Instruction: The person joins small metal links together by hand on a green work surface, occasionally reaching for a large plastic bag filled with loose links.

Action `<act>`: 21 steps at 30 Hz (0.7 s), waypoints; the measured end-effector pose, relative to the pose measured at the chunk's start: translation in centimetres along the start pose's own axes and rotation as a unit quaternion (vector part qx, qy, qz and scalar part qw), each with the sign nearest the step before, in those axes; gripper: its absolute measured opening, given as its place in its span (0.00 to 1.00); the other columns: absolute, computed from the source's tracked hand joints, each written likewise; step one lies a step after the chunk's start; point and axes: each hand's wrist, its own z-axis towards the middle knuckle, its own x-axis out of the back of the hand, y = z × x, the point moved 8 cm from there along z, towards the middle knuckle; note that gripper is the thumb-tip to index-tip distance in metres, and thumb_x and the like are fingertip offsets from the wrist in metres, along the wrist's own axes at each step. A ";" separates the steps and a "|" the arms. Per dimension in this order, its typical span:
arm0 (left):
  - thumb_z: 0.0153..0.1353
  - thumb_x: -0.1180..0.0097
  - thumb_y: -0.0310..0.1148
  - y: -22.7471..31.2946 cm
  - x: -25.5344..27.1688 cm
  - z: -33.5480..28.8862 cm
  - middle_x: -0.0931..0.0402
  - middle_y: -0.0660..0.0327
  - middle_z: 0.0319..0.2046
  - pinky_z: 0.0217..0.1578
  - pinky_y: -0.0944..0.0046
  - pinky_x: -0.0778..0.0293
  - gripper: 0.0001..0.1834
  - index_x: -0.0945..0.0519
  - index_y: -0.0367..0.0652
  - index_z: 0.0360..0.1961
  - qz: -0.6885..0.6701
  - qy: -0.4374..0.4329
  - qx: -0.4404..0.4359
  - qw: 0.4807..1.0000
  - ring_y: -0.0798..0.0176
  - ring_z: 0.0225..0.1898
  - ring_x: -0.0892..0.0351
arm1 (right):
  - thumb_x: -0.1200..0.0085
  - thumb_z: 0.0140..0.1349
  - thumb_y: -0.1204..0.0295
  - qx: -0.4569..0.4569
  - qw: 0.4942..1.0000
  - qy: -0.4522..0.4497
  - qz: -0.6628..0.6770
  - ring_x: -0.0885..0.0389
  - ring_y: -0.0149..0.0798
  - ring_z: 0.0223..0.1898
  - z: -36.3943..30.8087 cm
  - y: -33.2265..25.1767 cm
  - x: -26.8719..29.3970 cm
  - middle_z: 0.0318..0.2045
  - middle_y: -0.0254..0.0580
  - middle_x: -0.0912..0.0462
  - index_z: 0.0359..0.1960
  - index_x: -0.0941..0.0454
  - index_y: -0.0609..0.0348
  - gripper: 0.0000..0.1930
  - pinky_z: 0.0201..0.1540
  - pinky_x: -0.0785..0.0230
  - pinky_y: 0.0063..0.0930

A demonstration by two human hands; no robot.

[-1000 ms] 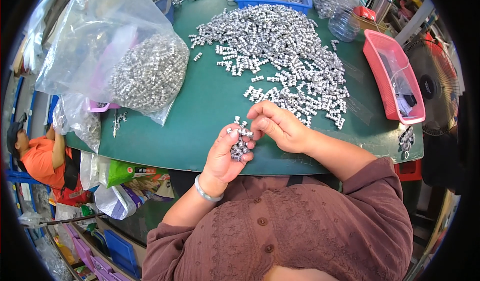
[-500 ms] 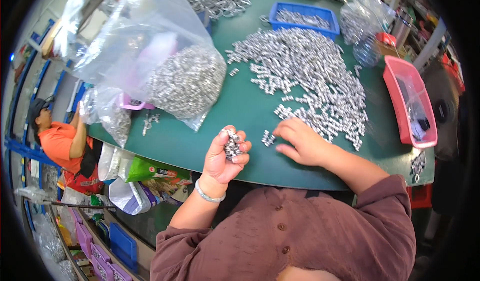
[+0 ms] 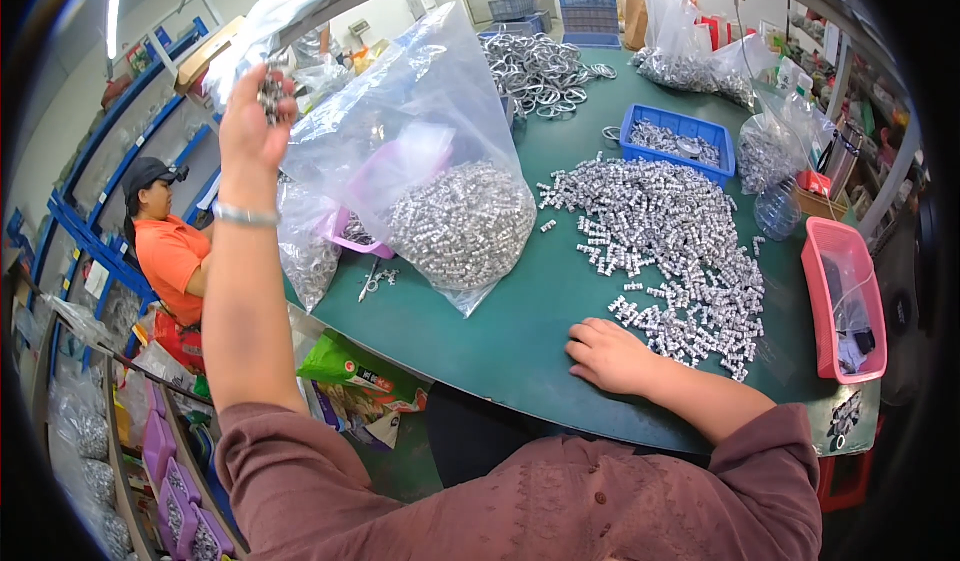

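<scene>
On the green table (image 3: 480,346) near blue shelves (image 3: 100,249), metal pieces (image 3: 655,223) point every way (long axes mixed); the left hand (image 3: 250,129) clutches some, the right hand's (image 3: 614,357) grip unclear.

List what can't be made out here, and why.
All in the head view:
Metal parts in the left hand: partly finger-covered, too small to count.
Whatever lies under the right hand: covered by it.
Hands of the orange-shirted co-worker: behind the wearer's left forearm.
</scene>
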 end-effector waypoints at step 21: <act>0.52 0.47 0.35 -11.4 -5.6 0.3 0.22 0.58 0.35 0.35 0.61 0.28 0.15 0.23 0.40 0.40 0.694 -0.260 0.053 0.669 0.58 0.36 0.23 | 0.44 0.48 0.51 -0.303 0.951 0.045 -0.037 0.43 0.54 0.58 -5.3 9.1 2.4 0.52 0.50 0.33 0.52 0.32 0.55 0.31 0.56 0.49 0.49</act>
